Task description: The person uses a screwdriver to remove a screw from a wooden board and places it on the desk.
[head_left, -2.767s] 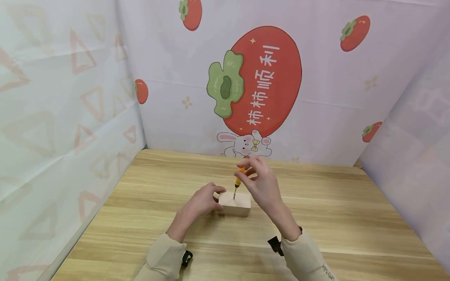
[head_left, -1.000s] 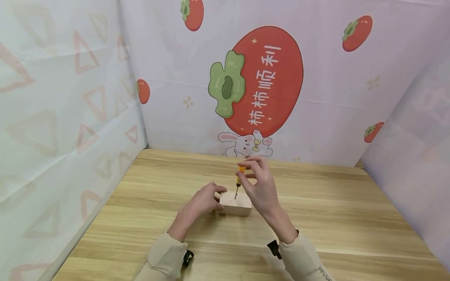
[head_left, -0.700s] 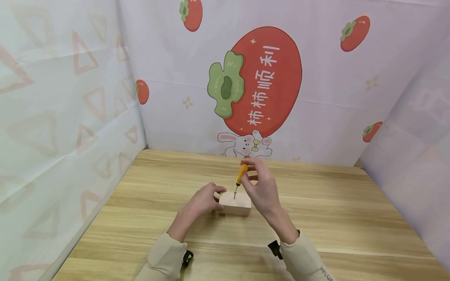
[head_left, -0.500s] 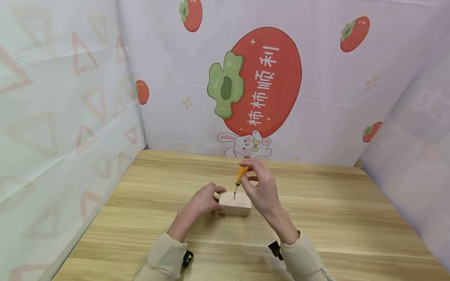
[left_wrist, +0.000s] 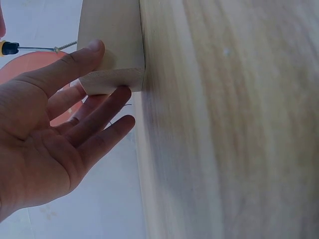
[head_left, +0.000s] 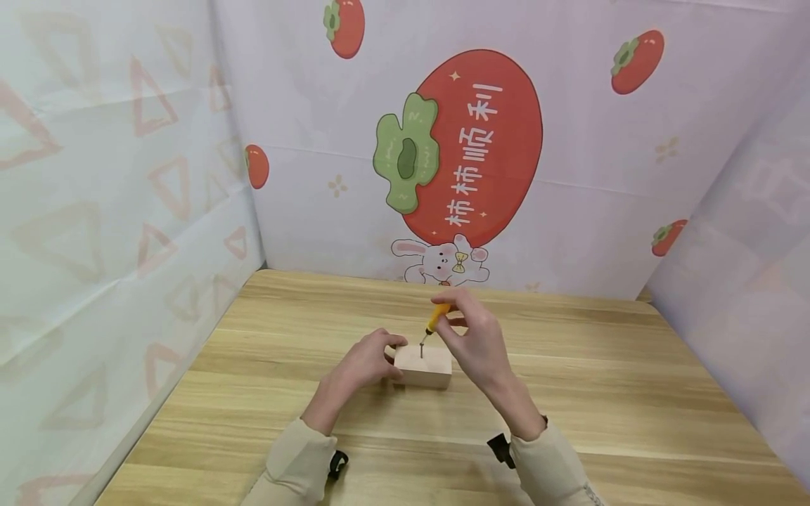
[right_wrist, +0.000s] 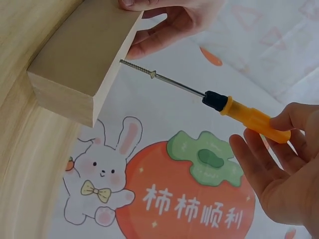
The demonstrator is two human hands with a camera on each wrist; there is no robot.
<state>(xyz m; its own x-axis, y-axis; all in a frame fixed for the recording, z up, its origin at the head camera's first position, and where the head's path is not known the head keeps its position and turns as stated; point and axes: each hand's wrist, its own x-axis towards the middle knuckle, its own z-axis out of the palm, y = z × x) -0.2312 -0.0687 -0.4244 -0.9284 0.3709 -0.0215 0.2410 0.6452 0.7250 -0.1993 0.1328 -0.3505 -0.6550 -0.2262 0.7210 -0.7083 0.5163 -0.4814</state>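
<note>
A pale wooden block (head_left: 422, 375) lies flat on the table. My left hand (head_left: 365, 362) grips its left end, the thumb (left_wrist: 75, 62) on the near side and fingers round the far side. From the block's top stands a screw (right_wrist: 137, 68), much of its threaded shank above the wood. My right hand (head_left: 473, 337) holds a screwdriver (right_wrist: 249, 119) by its yellow handle, between thumb and fingers. The driver's metal shaft (right_wrist: 179, 85) meets the screw head. In the head view the driver leans to the right while the screw stands nearly upright.
The wood-grain table (head_left: 601, 393) spreads around the block. A printed cloth backdrop (head_left: 569, 232) rises behind it, and another patterned cloth (head_left: 126, 281) hangs along the left side. Black wrist cameras (head_left: 500, 450) sit at both cuffs.
The screwdriver leans further right than before, its handle end lower, and my right hand has shifted slightly right with it. My left hand and the block stay in place.
</note>
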